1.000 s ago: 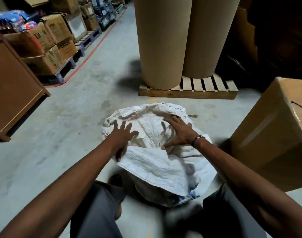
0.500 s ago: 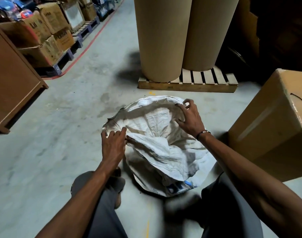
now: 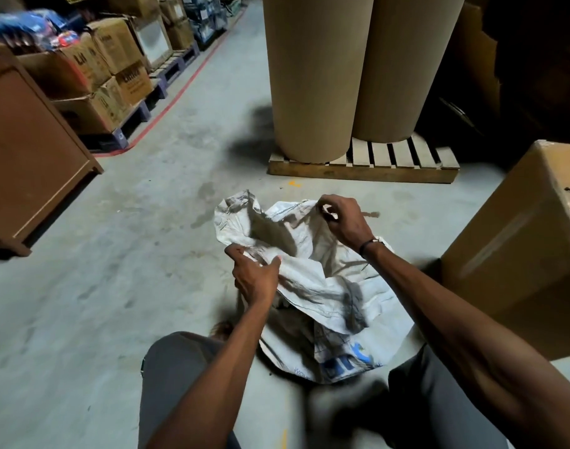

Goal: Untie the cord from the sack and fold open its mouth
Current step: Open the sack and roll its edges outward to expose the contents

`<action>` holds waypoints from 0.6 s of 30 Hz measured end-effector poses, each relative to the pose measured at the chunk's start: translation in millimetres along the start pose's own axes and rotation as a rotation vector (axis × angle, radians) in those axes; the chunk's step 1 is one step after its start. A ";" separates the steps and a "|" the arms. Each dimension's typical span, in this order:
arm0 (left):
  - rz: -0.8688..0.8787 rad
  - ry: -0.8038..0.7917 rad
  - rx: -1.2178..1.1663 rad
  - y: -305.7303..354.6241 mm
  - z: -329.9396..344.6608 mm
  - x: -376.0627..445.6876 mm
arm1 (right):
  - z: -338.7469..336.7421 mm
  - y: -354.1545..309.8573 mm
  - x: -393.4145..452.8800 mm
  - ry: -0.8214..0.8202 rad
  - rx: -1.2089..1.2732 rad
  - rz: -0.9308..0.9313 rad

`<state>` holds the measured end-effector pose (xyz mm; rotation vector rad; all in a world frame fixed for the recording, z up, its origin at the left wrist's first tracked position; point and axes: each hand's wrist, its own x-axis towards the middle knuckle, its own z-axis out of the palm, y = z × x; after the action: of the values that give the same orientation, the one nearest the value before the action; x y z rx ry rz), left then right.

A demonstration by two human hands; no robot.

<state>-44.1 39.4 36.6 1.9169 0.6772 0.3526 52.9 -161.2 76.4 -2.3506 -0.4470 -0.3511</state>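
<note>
A white woven sack (image 3: 322,286) with blue print low on its side stands on the concrete floor between my knees. Its top is crumpled and partly raised, and a dark hollow shows in the middle. My left hand (image 3: 256,277) pinches the near left edge of the sack's mouth. My right hand (image 3: 343,220) grips the far right edge and holds it up. No cord shows anywhere in the view.
A large cardboard box (image 3: 523,247) stands close on the right. Two tall brown rolls (image 3: 312,76) rest on a wooden pallet (image 3: 364,166) just beyond the sack. A brown cabinet (image 3: 27,150) and stacked cartons on pallets (image 3: 105,79) line the left side.
Both hands went from lying flat on the sack's top to gripping the edges of its mouth. The fabric has been lifted and pulled apart, and the sack's top now stands up.
</note>
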 end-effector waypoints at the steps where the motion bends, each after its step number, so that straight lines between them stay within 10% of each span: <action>1: 0.007 -0.020 -0.012 2.1 3.0 1.1 | 0.5 -0.6 1.0 -0.013 0.000 -0.018; 6: 0.071 -0.156 -0.121 5.5 0.5 17.1 | -4.1 3.1 7.5 -0.093 0.003 0.053; 13: -0.203 -0.528 -0.456 21.7 -10.1 49.9 | -8.5 40.8 -0.9 -0.159 0.293 0.757; 18: -0.225 -0.574 -0.516 17.1 -18.9 70.0 | -14.7 50.9 -30.9 -0.068 0.471 0.795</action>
<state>7.0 89.9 56.3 1.3353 0.3612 -0.1586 44.1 -213.2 45.1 -1.8869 0.3556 0.1951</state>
